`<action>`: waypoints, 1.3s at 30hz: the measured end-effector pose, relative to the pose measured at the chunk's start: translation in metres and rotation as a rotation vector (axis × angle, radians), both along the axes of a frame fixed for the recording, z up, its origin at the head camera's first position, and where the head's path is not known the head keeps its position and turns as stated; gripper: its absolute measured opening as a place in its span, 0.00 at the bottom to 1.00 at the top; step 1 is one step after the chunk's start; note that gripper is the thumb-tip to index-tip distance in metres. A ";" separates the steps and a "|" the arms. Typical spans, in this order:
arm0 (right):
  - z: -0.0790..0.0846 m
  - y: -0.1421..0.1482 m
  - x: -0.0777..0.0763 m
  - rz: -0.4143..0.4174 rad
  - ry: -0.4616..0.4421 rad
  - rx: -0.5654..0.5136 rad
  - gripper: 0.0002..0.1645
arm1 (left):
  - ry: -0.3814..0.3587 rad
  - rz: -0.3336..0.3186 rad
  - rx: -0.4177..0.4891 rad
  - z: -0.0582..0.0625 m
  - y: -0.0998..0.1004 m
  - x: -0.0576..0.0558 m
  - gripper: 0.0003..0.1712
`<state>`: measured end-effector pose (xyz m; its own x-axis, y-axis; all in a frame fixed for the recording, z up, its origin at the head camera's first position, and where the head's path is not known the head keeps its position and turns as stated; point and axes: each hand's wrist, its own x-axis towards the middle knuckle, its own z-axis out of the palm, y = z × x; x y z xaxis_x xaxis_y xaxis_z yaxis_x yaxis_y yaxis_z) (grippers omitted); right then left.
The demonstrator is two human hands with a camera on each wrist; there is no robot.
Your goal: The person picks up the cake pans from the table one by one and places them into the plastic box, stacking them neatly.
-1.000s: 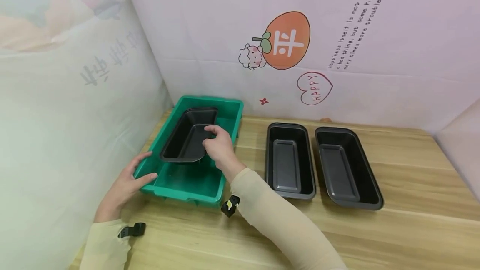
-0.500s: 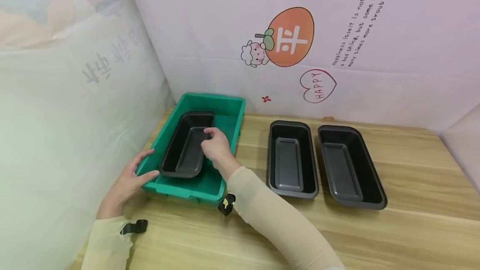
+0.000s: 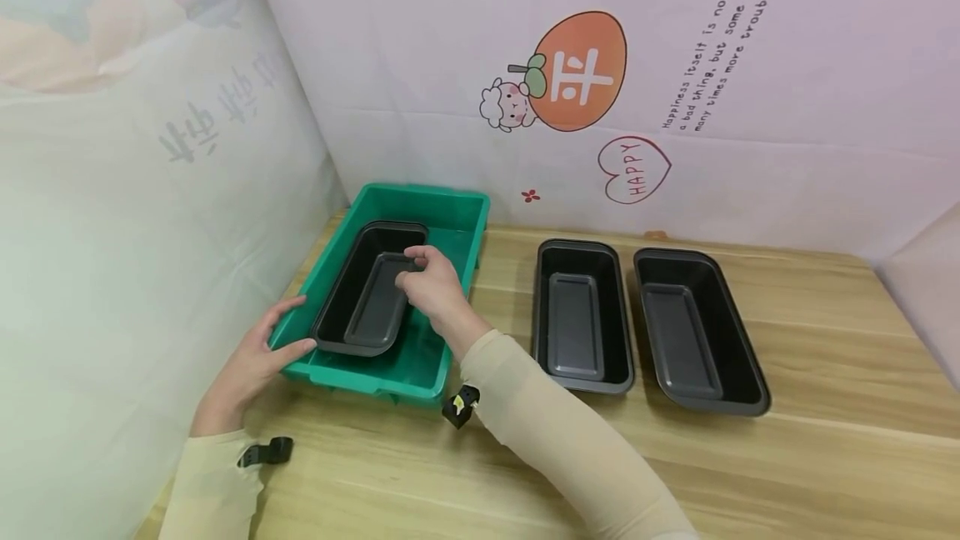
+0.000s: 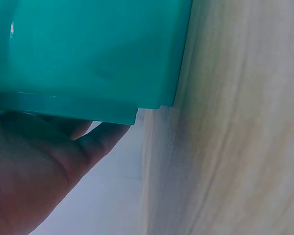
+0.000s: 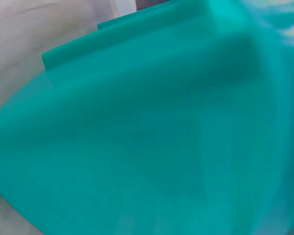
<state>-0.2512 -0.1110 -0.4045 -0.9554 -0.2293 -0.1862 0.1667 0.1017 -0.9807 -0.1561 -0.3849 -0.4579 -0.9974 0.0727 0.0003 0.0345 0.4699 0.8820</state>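
Observation:
A black loaf pan [image 3: 378, 298] sits inside the green plastic bin [image 3: 412, 369], toward its left side. My right hand [image 3: 435, 286] grips the pan's right rim; thumb and index finger show over the pan's inside, the other fingers are hidden. My left hand [image 3: 251, 369] holds the bin's near left corner, thumb over the rim. In the left wrist view that hand's fingers [image 4: 95, 142] lie along the underside of the bin's rim [image 4: 88, 108]. The right wrist view is filled mostly by the bin's blurred side [image 5: 137, 147], with no hand showing.
Two more black loaf pans, one upright in line [image 3: 577, 332] and one slightly angled [image 3: 697, 340], stand right of the bin on the wooden table [image 3: 810, 440]. A printed cloth wall [image 3: 420, 90] rises behind, and a white cloth wall [image 3: 187, 232] on the left.
The pan in the bin was tilted and higher a second ago; it has come down nearer me and then shifted slightly left with my right hand. My left hand stays on the corner.

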 end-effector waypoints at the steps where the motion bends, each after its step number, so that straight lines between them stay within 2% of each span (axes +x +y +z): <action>1: 0.002 0.002 0.000 0.000 0.004 -0.014 0.25 | 0.002 -0.002 0.001 0.000 0.001 0.000 0.44; 7: 0.009 0.013 0.007 0.040 0.024 -0.010 0.22 | 0.000 0.000 -0.018 0.001 0.003 0.002 0.44; 14: 0.024 0.026 0.018 0.088 0.124 0.002 0.22 | -0.013 0.006 -0.032 0.005 0.006 0.006 0.44; 18: 0.034 0.033 0.023 0.109 0.152 -0.015 0.22 | -0.024 0.019 -0.027 0.006 0.008 0.011 0.44; 24: 0.043 0.046 0.031 0.104 0.171 -0.043 0.21 | -0.039 0.023 -0.020 0.007 0.011 0.013 0.44; 30: 0.052 0.063 0.038 0.130 0.251 -0.105 0.20 | -0.033 0.016 -0.030 0.008 0.010 0.013 0.44; 39: 0.066 0.097 0.048 0.129 0.315 -0.109 0.20 | -0.018 0.014 -0.035 0.008 0.011 0.015 0.44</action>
<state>-0.2036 -0.0145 -0.3384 -0.9237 -0.3545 0.1451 -0.1530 -0.0058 -0.9882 -0.1414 -0.3737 -0.4498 -0.9981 0.0583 -0.0201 0.0118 0.5008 0.8655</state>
